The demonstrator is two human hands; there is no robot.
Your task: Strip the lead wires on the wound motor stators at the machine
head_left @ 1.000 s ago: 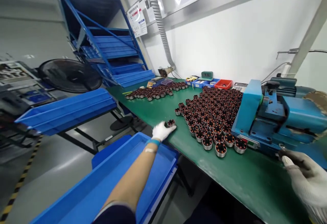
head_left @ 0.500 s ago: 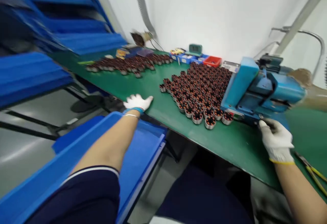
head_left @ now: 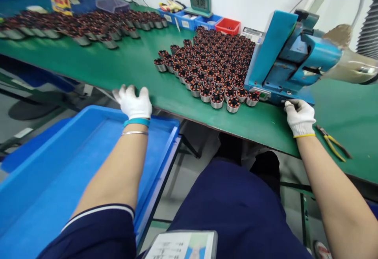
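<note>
Your L hand (head_left: 136,103) is left of centre, at the bench's near edge, just above the far end of the blue tray (head_left: 56,188). Its fingers are spread w/ nothing visible btwn them. Your R hand (head_left: 301,117) is right of centre, by the front lower edge of the blue machine (head_left: 271,50). Its fingers are curled, thumb side near the base; can't tell if they pinch a small part there or only touch, so go by feel & use light pressure.

The wound metal rings (head_left: 217,100) stand packed mid-frame on the green bench (head_left: 256,127), from the back bins down toward the near edge, open tops up. Another group (head_left: 82,40) sits upper left, blurred.

For a clean pick w/ the L hand, I'd take an outer ring from the loose front or left fringe, not the packed middle: more room for fingers, less chance of knocking neighbours. Pinch the smooth metal wall, not the windings; those look easy to scuff. Lift straight up before moving sideways. Watch the front ring (head_left: 233,105), nearest the edge: a sleeve or wrist could nudge it off. Mind the pliers (head_left: 333,142), right of frame, close to your R wrist; give them clearance if you swing that arm.
</note>
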